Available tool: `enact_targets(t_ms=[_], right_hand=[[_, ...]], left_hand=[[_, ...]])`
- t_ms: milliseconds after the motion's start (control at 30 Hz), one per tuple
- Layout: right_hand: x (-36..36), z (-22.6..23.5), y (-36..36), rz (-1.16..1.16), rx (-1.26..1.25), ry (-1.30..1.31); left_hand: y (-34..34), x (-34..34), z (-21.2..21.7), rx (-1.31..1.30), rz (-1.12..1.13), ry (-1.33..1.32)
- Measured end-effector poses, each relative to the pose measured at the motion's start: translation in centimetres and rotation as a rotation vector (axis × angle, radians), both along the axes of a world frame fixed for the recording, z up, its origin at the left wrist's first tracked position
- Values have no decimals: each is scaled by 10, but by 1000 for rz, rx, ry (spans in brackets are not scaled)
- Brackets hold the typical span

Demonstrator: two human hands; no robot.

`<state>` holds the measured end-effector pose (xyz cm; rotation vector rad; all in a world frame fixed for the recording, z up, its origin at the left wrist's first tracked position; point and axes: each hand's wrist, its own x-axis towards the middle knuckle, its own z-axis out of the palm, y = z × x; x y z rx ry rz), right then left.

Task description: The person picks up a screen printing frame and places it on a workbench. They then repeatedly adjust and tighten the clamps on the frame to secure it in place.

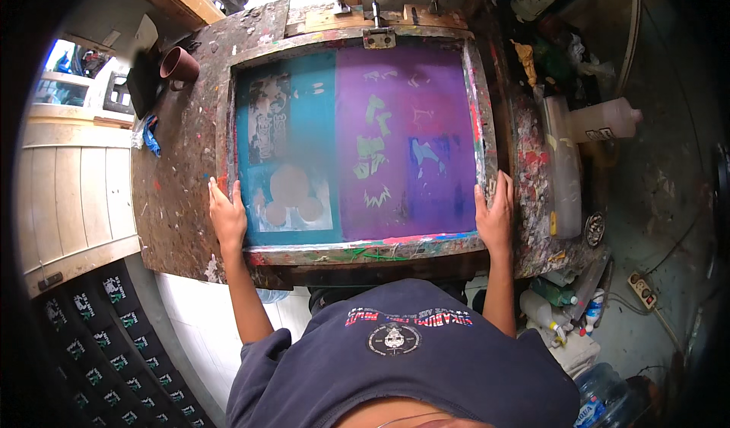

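Observation:
A silk-screen printing frame (365, 255) lies on the worktable in front of me. Its wooden rim is stained with paint, and its mesh is teal (319, 162) on the left and purple (449, 215) on the right, with several stencil shapes. My left hand (230, 219) grips the rim's left side near the front corner, thumb on the inner side and fingers outside. Opposite it, my right hand (496, 219) holds the right side in the same way. A metal hinge clamp (379, 39) sits at the middle of the far rim. What lies under the mesh is hidden.
On the paint-spattered worktable (179, 207) a brown mug (179, 64) stands at the far left. A translucent bottle (608, 120) and a clear long piece (561, 169) lie at the right. Printed dark pieces (114, 344) hang lower left. Below right are several bottles (544, 310) and a power strip (642, 290).

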<state>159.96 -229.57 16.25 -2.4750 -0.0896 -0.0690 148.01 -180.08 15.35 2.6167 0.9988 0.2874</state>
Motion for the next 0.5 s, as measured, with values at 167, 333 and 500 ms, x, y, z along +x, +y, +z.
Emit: enact_targets(t_ms=[167,333,500], right_hand=[[4,-2,-1,38,-38,-23],[8,8,5,19,-100,16],[82,40,36,120,-186,-222]], left_hand=[[-5,0,4,-39,41,23],[-2,1,6,-4,-13,-18],[-24,39,32,207,93,33]])
